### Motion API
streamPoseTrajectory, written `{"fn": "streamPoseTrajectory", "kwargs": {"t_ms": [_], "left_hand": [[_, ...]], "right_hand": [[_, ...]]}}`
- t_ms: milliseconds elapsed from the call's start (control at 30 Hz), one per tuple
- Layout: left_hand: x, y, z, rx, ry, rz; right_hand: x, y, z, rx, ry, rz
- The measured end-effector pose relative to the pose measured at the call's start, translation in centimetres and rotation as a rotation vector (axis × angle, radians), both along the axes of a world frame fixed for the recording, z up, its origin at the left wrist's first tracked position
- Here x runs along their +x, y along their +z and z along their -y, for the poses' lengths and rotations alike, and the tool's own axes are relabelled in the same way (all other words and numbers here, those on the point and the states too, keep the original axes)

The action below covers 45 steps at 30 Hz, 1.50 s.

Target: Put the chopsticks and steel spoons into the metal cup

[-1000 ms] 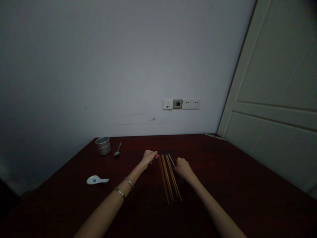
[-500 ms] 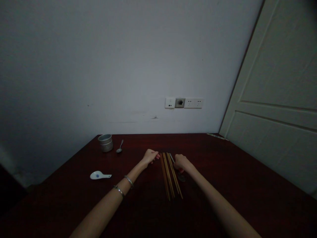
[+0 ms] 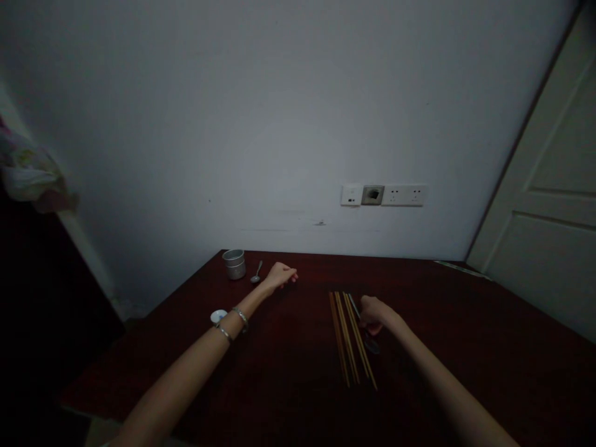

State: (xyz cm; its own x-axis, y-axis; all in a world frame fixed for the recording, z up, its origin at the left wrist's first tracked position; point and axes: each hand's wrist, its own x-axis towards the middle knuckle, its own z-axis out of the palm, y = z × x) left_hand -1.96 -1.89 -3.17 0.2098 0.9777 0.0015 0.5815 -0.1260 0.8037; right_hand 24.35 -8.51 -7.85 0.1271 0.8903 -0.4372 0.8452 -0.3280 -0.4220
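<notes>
Several wooden chopsticks [image 3: 347, 341] lie side by side on the dark red table, pointing away from me. At their right edge, a spoon [image 3: 372, 344] shows its bowl and part of its thin handle. My right hand [image 3: 375, 313] is closed over the middle of that spoon, hiding part of it. Off to the left, my left hand [image 3: 280, 275] is held above the table with loosely bent fingers and nothing visible in them. Close by it lies a small metal spoon [image 3: 256, 277]. A white spoon [image 3: 218, 316] is partly covered by my left forearm.
A metal cup [image 3: 234, 265] stands at the table's back left corner. Sockets [image 3: 404, 195] are on the wall behind the table [image 3: 288, 372]. A flat strip [image 3: 460, 269] lies along the back right edge. To the right is a pale door [image 3: 554, 217].
My left hand has left the chopsticks' side and moved left, toward the small metal spoon. My right hand stays at the spoon beside the chopsticks. The view has turned left.
</notes>
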Motion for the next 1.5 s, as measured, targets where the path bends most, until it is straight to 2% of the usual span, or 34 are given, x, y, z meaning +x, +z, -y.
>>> {"fn": "streamPoseTrajectory", "kwargs": {"t_ms": [233,400,633,800,967,1233,1367,1500], "left_hand": [[-3.9,-0.1,-5.0,0.038,0.203,-0.135],[-6.3,-0.9,-8.4,0.064,0.329,-0.271],[-8.2,-2.4,-11.8,0.088,0.382,-0.498],[-8.7,-3.6,-12.7,0.053,0.41,-0.624],[-8.7,-4.3,-12.9,0.017,0.405,-0.708],[-8.9,-5.2,-13.9,-0.048,0.38,-0.74],[-8.9,-5.3,-14.0,-0.039,0.376,-0.719],[-8.5,-4.6,-13.6,-0.002,0.392,-0.654]], "right_hand": [[1.2,-1.5,-0.5,-0.026,0.034,-0.083],[1.3,-1.2,0.0,-0.063,0.027,-0.118],[0.9,-0.1,0.6,-0.098,0.01,-0.149],[1.0,-0.5,0.4,-0.099,-0.024,-0.154],[1.4,-1.1,0.3,-0.06,0.004,-0.198],[1.3,0.3,1.0,-0.088,0.021,-0.239],[2.0,0.7,1.3,-0.079,0.063,-0.253],[3.0,0.8,1.3,-0.01,0.061,-0.261]]}}
